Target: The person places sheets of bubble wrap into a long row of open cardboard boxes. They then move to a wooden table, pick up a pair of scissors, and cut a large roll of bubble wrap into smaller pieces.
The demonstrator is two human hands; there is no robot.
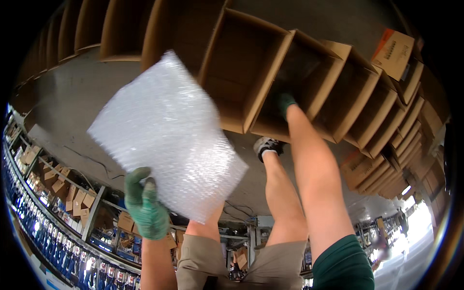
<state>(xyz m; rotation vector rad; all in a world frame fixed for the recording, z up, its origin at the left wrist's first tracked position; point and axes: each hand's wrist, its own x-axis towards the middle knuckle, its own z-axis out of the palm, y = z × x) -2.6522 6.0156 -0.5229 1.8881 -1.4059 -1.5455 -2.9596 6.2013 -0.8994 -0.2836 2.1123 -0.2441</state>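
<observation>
The left hand (pixel 146 205), in a green glove, was in the lower left part of the frame, and its fingers were closed in a pinch on the lower corner of a sheet of bubble wrap (pixel 166 137). The sheet was held up flat and tilted like a diamond, and it covered much of the left centre of the picture. The right arm went from the lower right up to the upper middle, where the right hand (pixel 285 103), also in a green glove, reached into an open cardboard box (pixel 302 77). This hand was in the shadow inside the box, so I cannot tell if its fingers were spread or closed on something. This box stood in a long row of open cardboard boxes (pixel 367 96) that ran along the upper part of the frame and curved down to the right edge. Below the sheet, the person's khaki shorts (pixel 217 263), a bare leg and a grey shoe (pixel 267 145) on the concrete floor (pixel 72 101) were visible. At the lower left edge there were shelves (pixel 58 193) with small cartons.
</observation>
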